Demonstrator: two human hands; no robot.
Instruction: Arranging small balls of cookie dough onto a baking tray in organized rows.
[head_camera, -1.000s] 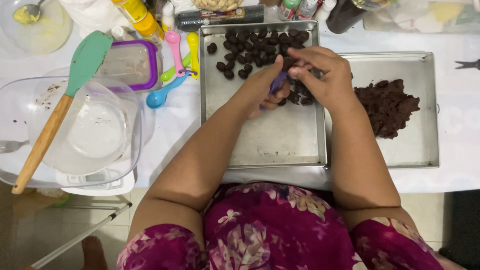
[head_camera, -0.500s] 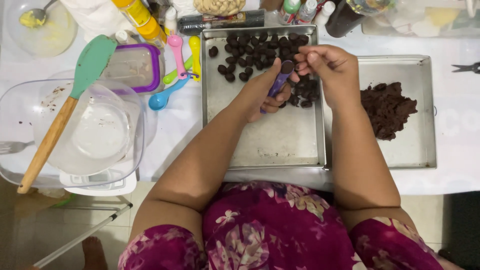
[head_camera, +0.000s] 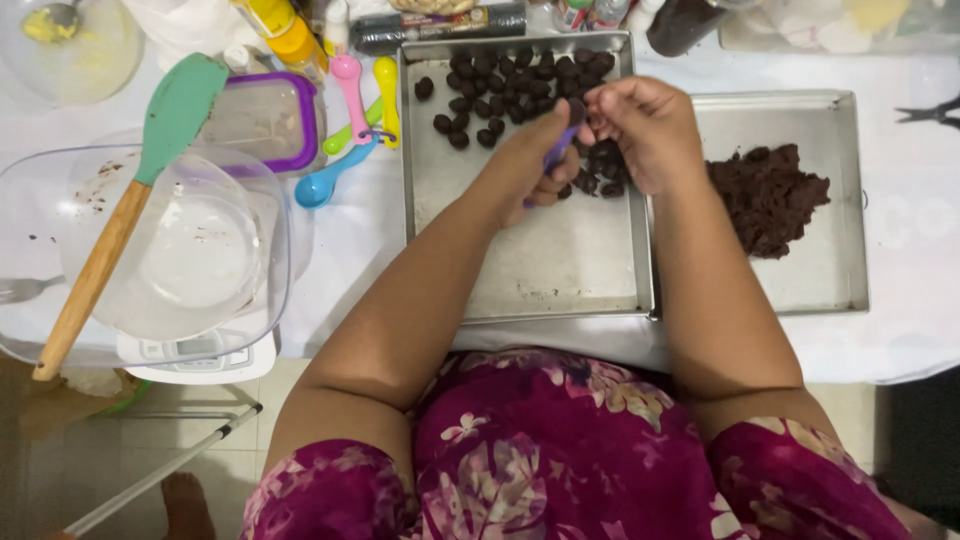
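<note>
Portioning underway: the left hand (head_camera: 525, 165) clenches a purple measuring spoon (head_camera: 560, 150) over the baking tray (head_camera: 530, 270); the right hand (head_camera: 645, 130) pinches dark dough at its bowl — next, a careful release among the rolled balls (head_camera: 500, 85).

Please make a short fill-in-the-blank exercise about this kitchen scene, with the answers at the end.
1. The left hand holds a small ____ measuring spoon.
2. The rolled dark dough balls lie on the ____ of the two metal trays.
3. The lump of dark dough lies on the ____ metal tray.
4. The green spatula has a ____ handle.

Answers: purple; left; right; wooden
</note>
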